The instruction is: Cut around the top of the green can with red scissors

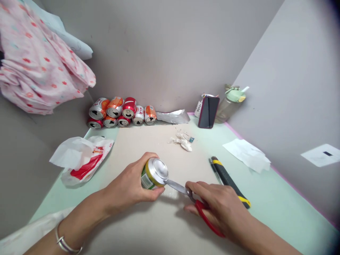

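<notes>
My left hand is wrapped round a green and yellow drink can, tilted so its silver end faces up and to the right. In my right hand is a pair of scissors with red handles. The scissors' blade tip meets the can's rim on its lower right side; whether it has gone into the metal I cannot tell. Beyond the can, crumpled white scraps lie on the beige board. A black and yellow tool, perhaps a cutter, rests right of the board beside a pen-like thing.
Several empty cans are stacked at the back left, next to a cut metal sheet. A phone and a bottle stand back right. White paper lies right, a plastic bag left. Patterned cloth hangs upper left.
</notes>
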A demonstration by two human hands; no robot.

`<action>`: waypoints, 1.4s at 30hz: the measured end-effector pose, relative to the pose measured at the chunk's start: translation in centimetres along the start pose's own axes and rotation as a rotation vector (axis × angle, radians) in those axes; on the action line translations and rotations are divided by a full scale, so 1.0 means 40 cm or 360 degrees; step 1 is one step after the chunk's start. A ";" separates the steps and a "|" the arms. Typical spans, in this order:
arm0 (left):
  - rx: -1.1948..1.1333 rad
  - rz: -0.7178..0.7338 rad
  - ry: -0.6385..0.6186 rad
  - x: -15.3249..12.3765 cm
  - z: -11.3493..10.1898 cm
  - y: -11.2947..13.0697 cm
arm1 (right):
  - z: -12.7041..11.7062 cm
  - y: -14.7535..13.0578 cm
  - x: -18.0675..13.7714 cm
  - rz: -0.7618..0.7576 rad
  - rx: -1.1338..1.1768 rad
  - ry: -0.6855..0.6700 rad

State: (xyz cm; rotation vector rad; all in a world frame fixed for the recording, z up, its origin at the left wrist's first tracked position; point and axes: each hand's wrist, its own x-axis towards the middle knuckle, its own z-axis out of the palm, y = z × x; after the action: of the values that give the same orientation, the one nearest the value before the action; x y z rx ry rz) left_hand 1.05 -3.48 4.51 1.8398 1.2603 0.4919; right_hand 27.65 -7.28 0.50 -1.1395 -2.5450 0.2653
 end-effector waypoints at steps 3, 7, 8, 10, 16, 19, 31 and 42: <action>-0.0005 0.0011 0.0032 0.001 0.001 0.004 | -0.011 -0.001 0.004 0.0065 0.0089 -0.0058; -0.0344 -0.0144 -0.0268 0.002 -0.006 0.010 | -0.049 -0.008 0.020 0.0324 0.0607 -0.0477; -0.0430 -0.0183 -0.0360 0.002 -0.008 0.010 | -0.058 -0.010 0.024 0.0382 0.0718 -0.0558; -0.0408 -0.0171 -0.0332 0.003 -0.008 0.007 | -0.067 -0.015 0.028 0.0473 0.0801 -0.0595; 0.0321 0.0147 0.0283 0.011 0.021 -0.035 | -0.039 -0.023 0.024 0.0651 0.0664 -0.0539; 0.0469 0.0256 0.0456 0.014 0.038 -0.052 | -0.023 -0.020 0.021 0.0651 0.0576 -0.0478; -0.0286 0.0076 -0.0184 0.004 -0.005 0.001 | 0.007 0.038 0.015 -0.0095 0.0215 -0.0070; 0.0065 0.0072 0.0134 0.008 0.015 -0.005 | 0.005 0.013 0.002 0.0175 0.0118 -0.0115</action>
State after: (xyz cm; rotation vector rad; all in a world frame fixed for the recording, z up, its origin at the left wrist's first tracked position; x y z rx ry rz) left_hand 1.50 -3.41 3.97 1.9029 1.2954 0.5775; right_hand 27.89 -6.89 0.17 -1.2644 -2.5152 0.4318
